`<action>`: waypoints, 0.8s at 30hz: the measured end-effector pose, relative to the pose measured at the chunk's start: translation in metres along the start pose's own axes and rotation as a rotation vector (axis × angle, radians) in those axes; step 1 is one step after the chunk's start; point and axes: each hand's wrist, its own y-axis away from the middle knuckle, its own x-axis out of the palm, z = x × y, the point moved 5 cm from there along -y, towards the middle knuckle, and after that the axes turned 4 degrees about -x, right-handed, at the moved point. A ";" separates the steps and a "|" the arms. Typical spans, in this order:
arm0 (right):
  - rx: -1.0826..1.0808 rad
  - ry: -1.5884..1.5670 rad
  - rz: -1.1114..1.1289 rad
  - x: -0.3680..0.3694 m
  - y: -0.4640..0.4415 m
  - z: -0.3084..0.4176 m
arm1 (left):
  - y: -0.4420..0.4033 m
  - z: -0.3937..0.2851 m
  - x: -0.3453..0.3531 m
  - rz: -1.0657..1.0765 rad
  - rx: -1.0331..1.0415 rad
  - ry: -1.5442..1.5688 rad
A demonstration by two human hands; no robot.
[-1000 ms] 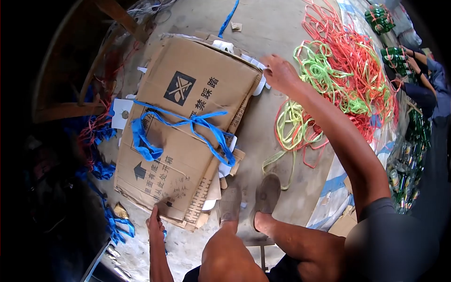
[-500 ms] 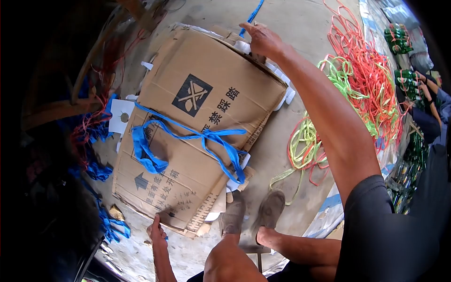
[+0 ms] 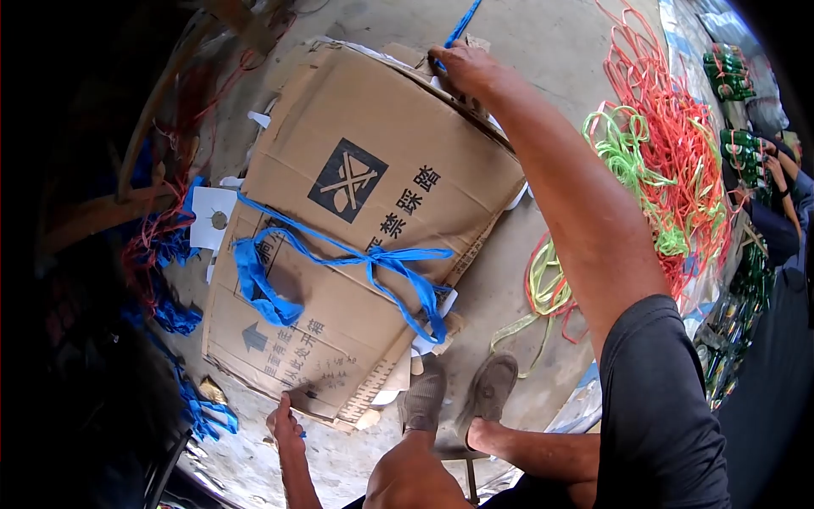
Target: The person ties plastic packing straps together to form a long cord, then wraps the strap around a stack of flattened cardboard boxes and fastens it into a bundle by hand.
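A stack of flattened brown cardboard (image 3: 356, 140) with black print lies on the floor before me. A blue cloth strap (image 3: 331, 254) crosses its top and is tied in a bow, one loose loop lying to the left. My right hand (image 3: 466, 69) is closed around another blue strap (image 3: 460, 24) at the far edge of the stack. At the near left corner, my left hand (image 3: 287, 422) is closed, a fingertip against the cardboard edge. A small blue strap end (image 3: 302, 434) shows by its fingers; the rest of that strap is hidden.
Red and green plastic twine (image 3: 666, 153) lies in a tangled heap at the right. Blue straps (image 3: 203, 416) and a wooden frame (image 3: 110, 208) are at the left. At the far right, another person's hand (image 3: 776, 170) is near bundled green bottles (image 3: 742, 148).
My right hand has moved slightly left, its pointing finger now curled at the blue strap. My left hand stays at the near corner. The view has shifted slightly.
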 end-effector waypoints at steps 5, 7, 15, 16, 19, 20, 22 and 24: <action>-0.050 0.134 -0.081 0.016 -0.015 -0.012 | 0.003 0.000 0.000 0.003 0.010 0.016; -0.030 0.198 -0.194 0.010 -0.009 -0.009 | 0.004 -0.001 0.001 0.005 0.016 0.018; -0.304 0.342 -0.395 -0.041 0.008 -0.001 | 0.008 -0.004 0.003 -0.008 0.018 -0.007; -0.309 0.314 -0.304 -0.045 0.010 0.001 | 0.010 -0.005 0.004 -0.008 0.025 -0.009; -0.209 0.172 -0.169 -0.059 0.026 0.007 | 0.004 -0.001 0.001 -0.023 0.020 -0.010; -0.179 0.116 -0.133 -0.063 0.035 0.010 | 0.003 -0.001 0.000 -0.010 0.023 -0.013; -0.099 -0.059 -0.197 -0.062 0.039 0.003 | 0.005 -0.004 0.001 0.009 0.027 -0.018; 0.031 -0.187 -0.224 -0.060 0.037 -0.007 | 0.006 -0.006 0.002 0.018 0.027 -0.018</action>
